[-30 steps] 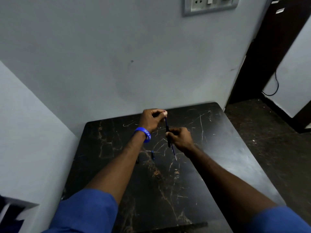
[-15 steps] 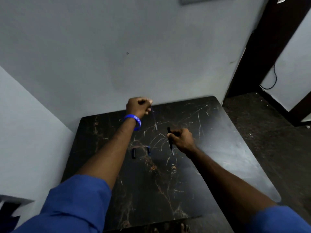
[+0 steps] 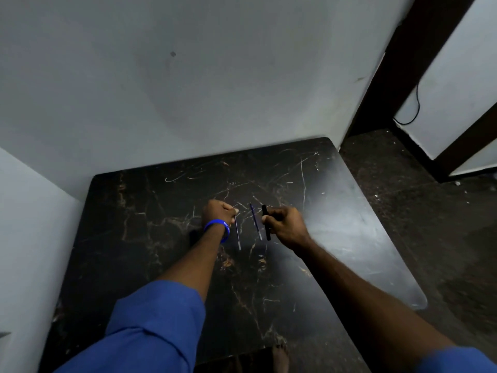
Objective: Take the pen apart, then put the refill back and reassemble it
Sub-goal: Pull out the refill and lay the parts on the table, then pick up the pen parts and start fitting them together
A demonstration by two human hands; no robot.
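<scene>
My left hand (image 3: 217, 215), with a blue wristband, pinches the top of a thin blue refill (image 3: 237, 235) that hangs down over the black marble table (image 3: 150, 211). To its right, my right hand (image 3: 286, 224) grips the black pen barrel (image 3: 265, 220), held nearly upright. Between the two runs a second thin blue rod (image 3: 255, 222); I cannot tell whether it lies on the table or is a reflection. A small dark pen piece (image 3: 192, 236) rests on the table just left of my left wrist.
The table stands in a corner, with grey walls (image 3: 188, 90) behind and to the left. Dark floor (image 3: 403, 211) and a dark door frame (image 3: 398, 57) are on the right. A bare foot (image 3: 279, 358) shows below the table's near edge.
My left hand pulled the refill out of the barrel, swung left and came down near the table. My right hand kept the barrel. The view tilted downward.
</scene>
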